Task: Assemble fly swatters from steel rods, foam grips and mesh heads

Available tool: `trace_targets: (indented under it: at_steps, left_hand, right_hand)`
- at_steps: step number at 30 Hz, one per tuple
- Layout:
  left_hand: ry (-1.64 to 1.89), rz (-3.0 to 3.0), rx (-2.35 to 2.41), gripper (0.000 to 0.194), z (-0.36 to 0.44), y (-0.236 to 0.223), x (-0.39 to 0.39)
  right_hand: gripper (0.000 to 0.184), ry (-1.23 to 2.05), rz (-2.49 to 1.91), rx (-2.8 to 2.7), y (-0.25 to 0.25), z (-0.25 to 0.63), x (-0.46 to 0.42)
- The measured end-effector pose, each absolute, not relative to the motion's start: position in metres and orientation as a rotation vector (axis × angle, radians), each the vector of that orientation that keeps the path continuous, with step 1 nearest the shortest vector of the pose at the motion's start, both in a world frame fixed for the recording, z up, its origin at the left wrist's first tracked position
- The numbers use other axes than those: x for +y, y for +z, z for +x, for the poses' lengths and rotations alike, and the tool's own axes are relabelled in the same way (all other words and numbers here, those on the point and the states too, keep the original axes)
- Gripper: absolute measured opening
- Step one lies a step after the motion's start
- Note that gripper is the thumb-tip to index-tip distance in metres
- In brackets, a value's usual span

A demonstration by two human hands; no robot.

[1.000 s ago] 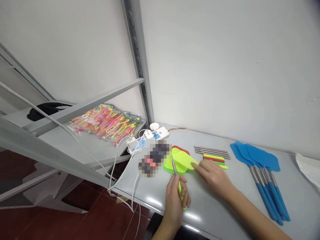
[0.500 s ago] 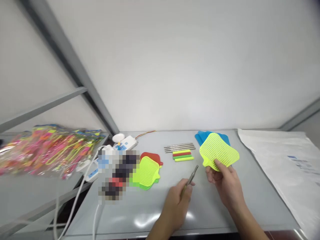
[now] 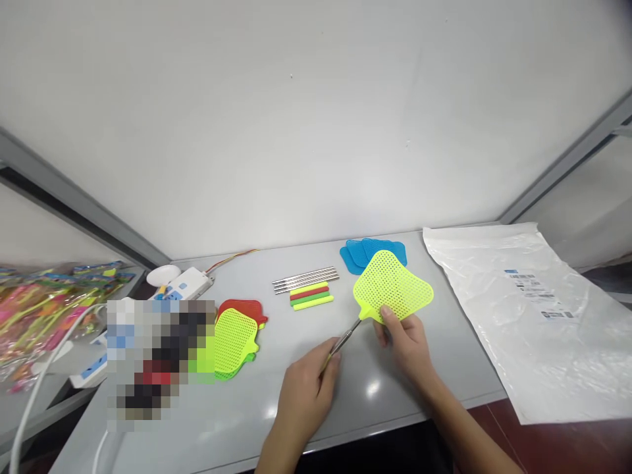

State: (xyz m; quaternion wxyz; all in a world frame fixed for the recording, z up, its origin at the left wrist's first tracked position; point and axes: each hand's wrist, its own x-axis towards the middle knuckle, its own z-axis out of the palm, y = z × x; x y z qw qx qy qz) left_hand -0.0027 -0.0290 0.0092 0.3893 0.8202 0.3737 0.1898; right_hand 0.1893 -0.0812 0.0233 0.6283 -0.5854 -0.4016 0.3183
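Observation:
My right hand holds a yellow-green perforated swatter head above the grey table. My left hand grips a thin metal rod with a yellow handle. The rod's tip meets the socket at the lower left corner of the swatter head. A stack of loose swatter heads, yellow-green over red, lies to the left. Metal rods and short coloured handle sleeves lie behind my hands.
Blue swatters lie at the back, partly behind the held head. A large white plastic bag covers the table's right side. At left are a white power strip, cables, a blurred patch, and a packet of colourful toys.
My right hand picked a yellow-green head off the stack and lifted it. My left hand brought the rod's tip up to its socket. The view swung right.

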Motion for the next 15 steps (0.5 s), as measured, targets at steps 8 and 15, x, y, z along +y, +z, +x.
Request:
trace_targets:
  at_steps: [8, 15]
  left_hand:
    - [0.43, 2.055, 0.957, 0.035, -0.001, 0.016, -0.031]
    - [0.495, 2.02, 0.952, 0.033, -0.001, 0.016, -0.032]
  right_hand:
    - [0.045, 0.751, -1.34, -0.787, 0.016, 0.187, -0.089]
    - [0.041, 0.804, -1.299, -0.69, 0.013, 0.187, -0.089]
